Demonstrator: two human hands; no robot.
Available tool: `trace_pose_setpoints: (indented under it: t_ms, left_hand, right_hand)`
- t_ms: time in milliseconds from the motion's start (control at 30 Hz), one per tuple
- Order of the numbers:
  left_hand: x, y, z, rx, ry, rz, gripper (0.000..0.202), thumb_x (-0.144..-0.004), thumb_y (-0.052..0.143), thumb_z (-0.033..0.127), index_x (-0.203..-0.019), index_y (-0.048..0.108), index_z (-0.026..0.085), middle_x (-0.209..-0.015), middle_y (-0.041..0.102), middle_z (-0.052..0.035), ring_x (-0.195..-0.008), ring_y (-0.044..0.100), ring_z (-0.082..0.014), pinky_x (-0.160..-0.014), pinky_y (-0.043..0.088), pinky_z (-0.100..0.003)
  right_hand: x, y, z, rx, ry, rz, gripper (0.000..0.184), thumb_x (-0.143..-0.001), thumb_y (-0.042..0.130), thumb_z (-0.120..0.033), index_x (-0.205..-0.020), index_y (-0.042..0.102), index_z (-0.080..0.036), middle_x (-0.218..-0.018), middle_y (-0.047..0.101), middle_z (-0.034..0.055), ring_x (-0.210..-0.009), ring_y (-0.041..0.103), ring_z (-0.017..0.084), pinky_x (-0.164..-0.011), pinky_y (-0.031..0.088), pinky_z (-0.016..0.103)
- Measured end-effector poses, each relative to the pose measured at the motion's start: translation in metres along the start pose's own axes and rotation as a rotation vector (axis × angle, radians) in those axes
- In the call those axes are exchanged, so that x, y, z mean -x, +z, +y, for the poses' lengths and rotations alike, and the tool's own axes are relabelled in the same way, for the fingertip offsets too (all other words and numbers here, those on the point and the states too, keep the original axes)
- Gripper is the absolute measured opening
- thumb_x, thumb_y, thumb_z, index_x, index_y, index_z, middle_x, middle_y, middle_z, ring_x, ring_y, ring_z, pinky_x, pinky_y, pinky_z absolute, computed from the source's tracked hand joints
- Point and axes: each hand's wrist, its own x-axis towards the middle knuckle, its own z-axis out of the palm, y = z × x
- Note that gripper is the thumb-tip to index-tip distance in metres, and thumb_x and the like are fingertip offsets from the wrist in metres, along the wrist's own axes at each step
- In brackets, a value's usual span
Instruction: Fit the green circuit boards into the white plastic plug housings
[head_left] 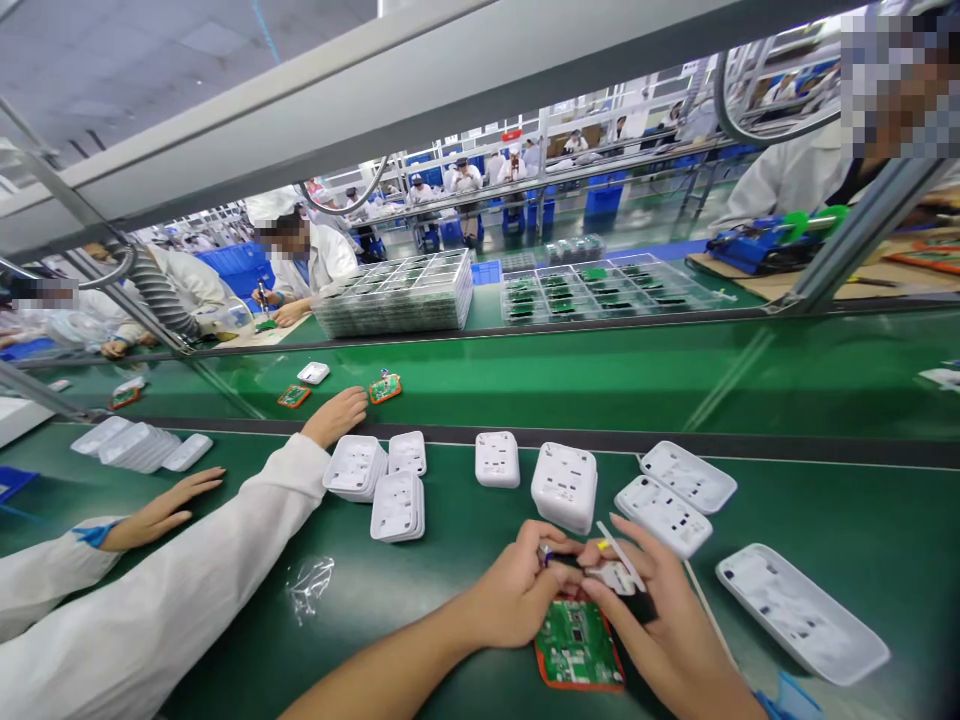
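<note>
My left hand (517, 590) and my right hand (660, 610) meet over a green circuit board in an orange frame (577, 645) that lies on the green bench. My left hand's fingers pinch a small dark part at the board's top edge. In my right hand's closed fingers is a thin white stick-like tool (621, 555), beside a small white piece (611, 575). Stacks of white plastic covers (564, 485) stand just beyond my hands.
A co-worker's white-sleeved arm (225, 560) reaches from the left towards an orange-framed board (385, 388) on the conveyor belt (600, 375). More white covers (802, 612) lie at the right, small stacks (375, 480) at the middle. Clear trays (397, 290) stand behind. Other workers sit beyond.
</note>
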Motion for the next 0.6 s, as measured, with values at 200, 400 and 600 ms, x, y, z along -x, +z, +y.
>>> trace_pose_setpoints:
  t_ms: [200, 400, 600]
  left_hand:
    - [-0.002, 0.003, -0.004, 0.196, 0.027, 0.027, 0.028, -0.094, 0.062, 0.043, -0.101, 0.052, 0.018, -0.126, 0.067, -0.0159, -0.100, 0.071, -0.0226, -0.091, 0.054, -0.042]
    - [0.000, 0.003, -0.003, -0.095, 0.123, 0.154, 0.023, -0.086, 0.072, 0.029, -0.103, 0.077, 0.015, -0.091, 0.078, -0.0098, -0.087, 0.071, -0.0225, -0.085, 0.054, -0.034]
    - [0.002, 0.006, -0.005, 0.038, 0.033, 0.162, 0.026, -0.083, 0.074, 0.035, -0.096, 0.065, 0.014, -0.084, 0.075, -0.0085, -0.080, 0.070, -0.0208, -0.075, 0.053, -0.030]
  right_hand:
    - [0.000, 0.000, -0.012, -0.173, 0.046, -0.031, 0.043, -0.100, 0.050, -0.037, -0.140, 0.039, -0.022, -0.107, 0.068, 0.0090, -0.099, 0.068, 0.020, -0.088, 0.058, 0.034]
    - [-0.006, -0.005, -0.024, -0.195, 0.105, -0.030, 0.025, -0.101, 0.048, -0.040, -0.118, 0.052, -0.022, -0.065, 0.060, -0.0025, -0.057, 0.060, 0.015, -0.054, 0.052, 0.023]
    - [-0.019, -0.006, -0.020, -0.031, -0.042, -0.055, 0.024, -0.096, 0.057, -0.038, -0.097, 0.073, -0.020, -0.090, 0.074, 0.0079, -0.078, 0.071, 0.020, -0.070, 0.059, 0.027]
